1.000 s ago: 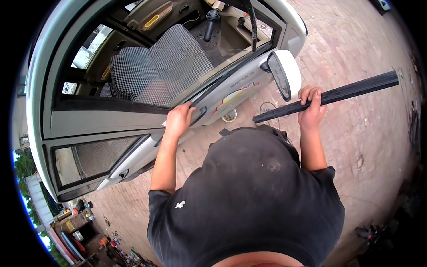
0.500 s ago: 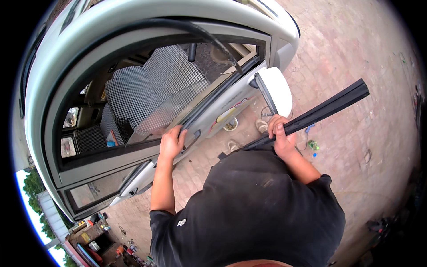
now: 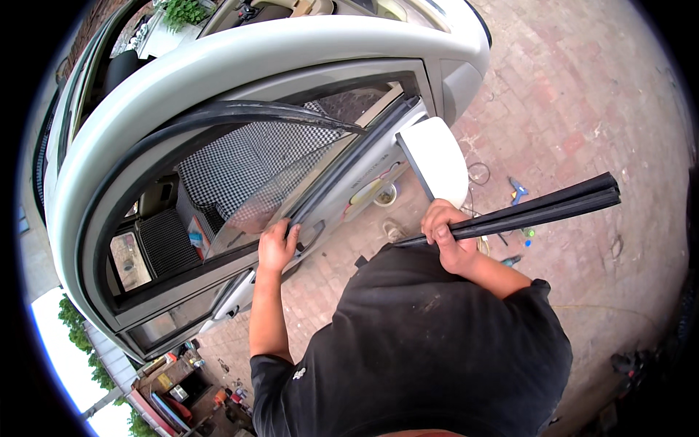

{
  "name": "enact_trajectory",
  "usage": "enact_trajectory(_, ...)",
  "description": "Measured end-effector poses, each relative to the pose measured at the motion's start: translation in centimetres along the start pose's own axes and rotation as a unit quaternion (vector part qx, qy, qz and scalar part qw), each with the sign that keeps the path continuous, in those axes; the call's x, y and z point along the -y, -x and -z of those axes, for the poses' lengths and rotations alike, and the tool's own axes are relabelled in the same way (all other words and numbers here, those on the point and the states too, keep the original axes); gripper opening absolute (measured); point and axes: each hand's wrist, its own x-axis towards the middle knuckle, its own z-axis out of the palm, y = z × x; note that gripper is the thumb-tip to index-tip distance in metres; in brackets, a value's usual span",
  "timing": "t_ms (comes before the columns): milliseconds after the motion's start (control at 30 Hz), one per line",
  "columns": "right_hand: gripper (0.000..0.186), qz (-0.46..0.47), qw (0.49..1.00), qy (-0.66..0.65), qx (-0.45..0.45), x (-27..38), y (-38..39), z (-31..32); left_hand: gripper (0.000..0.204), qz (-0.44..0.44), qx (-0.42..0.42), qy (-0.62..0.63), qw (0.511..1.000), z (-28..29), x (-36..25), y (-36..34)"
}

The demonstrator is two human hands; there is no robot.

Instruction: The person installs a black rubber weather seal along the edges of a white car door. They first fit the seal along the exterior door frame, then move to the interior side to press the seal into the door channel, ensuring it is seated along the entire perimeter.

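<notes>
My left hand (image 3: 278,246) is closed over the window sill (image 3: 313,207) of the white vehicle's door; its fingertips are partly hidden. Just beyond it, a tilted window glass (image 3: 273,197) stands partly raised in the frame. My right hand (image 3: 448,237) is wrapped round long black rubber strips (image 3: 535,213), which lie side by side and stick out to the right. Their other end passes in front of my waist. A black rubber seal (image 3: 244,111) arches along the upper door frame, its front end hanging loose across the window opening.
A white side mirror (image 3: 437,159) juts out near my right hand. Checkered seats (image 3: 251,164) show inside the vehicle. On the brick ground are a bucket (image 3: 388,194), a blue-handled tool (image 3: 518,191) and a cable (image 3: 478,173). Cluttered shelves (image 3: 178,390) stand at lower left.
The view has shifted, bringing the vehicle's roof and windscreen side more into sight. The strips' outer end has swung lower and nearer. My left hand stays on the sill.
</notes>
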Motion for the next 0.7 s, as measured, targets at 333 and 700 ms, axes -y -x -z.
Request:
enact_trajectory(333,0.031,-0.008,1.0,0.01,0.011,-0.2,0.1,0.2,0.026,-0.013,0.001,0.001,1.0,0.6,0.0,0.1)
enact_trajectory(700,0.032,-0.008,1.0,0.023,-0.002,-0.3,0.5,-0.2,0.025,-0.025,0.011,-0.022,0.999,0.2,0.3,0.2)
